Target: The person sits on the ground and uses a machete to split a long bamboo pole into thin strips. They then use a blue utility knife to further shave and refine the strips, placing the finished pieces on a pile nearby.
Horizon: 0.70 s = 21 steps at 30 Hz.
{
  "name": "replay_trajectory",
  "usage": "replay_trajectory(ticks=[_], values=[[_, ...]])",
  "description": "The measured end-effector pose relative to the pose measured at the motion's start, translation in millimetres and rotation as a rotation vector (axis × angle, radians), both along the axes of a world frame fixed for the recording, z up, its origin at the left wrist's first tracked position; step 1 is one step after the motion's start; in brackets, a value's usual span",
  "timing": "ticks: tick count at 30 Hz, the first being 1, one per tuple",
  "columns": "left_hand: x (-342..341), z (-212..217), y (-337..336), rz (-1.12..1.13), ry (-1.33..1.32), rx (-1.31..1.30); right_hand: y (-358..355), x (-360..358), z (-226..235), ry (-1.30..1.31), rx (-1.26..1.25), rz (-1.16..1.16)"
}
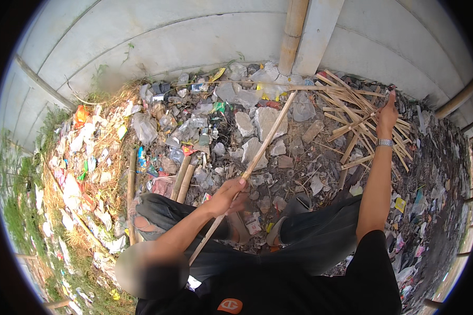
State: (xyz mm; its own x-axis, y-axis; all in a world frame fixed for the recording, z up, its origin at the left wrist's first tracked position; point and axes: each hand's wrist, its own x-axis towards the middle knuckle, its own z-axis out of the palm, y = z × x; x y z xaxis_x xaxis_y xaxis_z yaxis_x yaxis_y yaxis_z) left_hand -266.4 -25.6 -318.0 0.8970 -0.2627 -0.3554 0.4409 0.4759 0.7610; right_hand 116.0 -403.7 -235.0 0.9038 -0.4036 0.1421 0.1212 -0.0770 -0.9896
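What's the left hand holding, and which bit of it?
The left hand holds a long, thin wooden strip partway along, around its middle section, with both ends sticking out.

Orange logo w/ white mark on blk shirt, print on litter too sm. to read.

Slats: two o'clock, heaped before wall. Chunks: twelve, left of slats. Stick: centre. Plants: nine, left of litter.
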Motion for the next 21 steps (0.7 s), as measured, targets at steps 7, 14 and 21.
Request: replay_trajectory(ticks=[7, 14, 21], values=[[21.1, 7.9, 31.4, -0.060, 0.041, -0.726, 56.4, -79.0, 15.8, -0.063, -0.396, 0.439], [24.3, 15.5, 7.6, -0.041, 0.129, -0.561, 147.3, -196.5, -0.7, -0.095, -0.816, 1.067], [25.3, 12.0, -10.3, -0.025, 0.037, -0.007, 162.8, -234.7, -14.1, -0.135, -0.908, 1.233]])
